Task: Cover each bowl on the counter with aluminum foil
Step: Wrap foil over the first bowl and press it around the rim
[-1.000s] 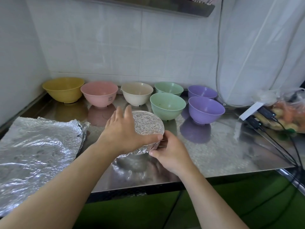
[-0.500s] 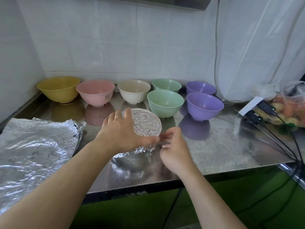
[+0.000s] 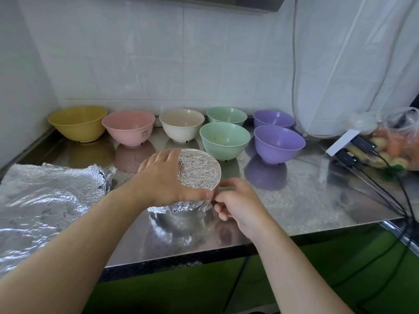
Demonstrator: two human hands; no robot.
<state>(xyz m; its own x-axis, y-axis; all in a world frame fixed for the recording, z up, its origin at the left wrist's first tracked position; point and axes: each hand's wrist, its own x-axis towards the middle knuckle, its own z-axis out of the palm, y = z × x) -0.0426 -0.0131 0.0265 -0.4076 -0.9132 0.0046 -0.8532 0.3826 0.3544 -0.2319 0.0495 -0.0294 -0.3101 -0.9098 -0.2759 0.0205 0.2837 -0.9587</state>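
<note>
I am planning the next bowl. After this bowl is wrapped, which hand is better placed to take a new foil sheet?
Probably the left hand. The foil sheets lie on the counter's left side, beside that arm. The right hand is at the foil-covered bowl on its right side, farther away.

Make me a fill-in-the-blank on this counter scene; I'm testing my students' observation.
1. The left hand rests on the ____-covered bowl.
2. The round yellow plastic bowl stands at the far ____ of the row.
3. ____ purple plastic bowls stand uncovered.

Missing words: foil; left; two
</note>
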